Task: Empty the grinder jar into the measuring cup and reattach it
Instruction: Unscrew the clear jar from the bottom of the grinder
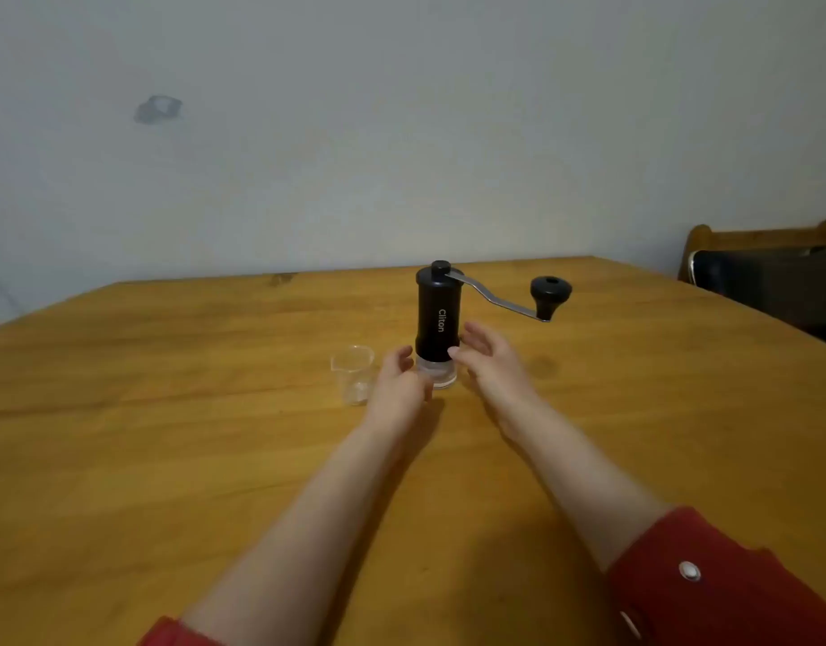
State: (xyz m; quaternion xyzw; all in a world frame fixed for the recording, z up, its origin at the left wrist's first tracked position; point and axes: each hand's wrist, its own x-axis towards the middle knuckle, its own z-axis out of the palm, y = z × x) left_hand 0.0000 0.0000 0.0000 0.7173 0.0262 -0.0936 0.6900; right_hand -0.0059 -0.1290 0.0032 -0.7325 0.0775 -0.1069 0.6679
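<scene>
1 grinder, 1 measuring cup, 2 hands, 1 table, 1 chair.

Toward the table's far edge the grinder stands upright, its crank jutting rightward (knob raised off the wood). The measuring cup stands near its left. Bare wood spans the near edge.

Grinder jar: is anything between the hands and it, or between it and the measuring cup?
No object does. The left hand and right hand flank the grinder jar closely. The measuring cup stands just left of it; only the left hand itself lies between them.
</scene>
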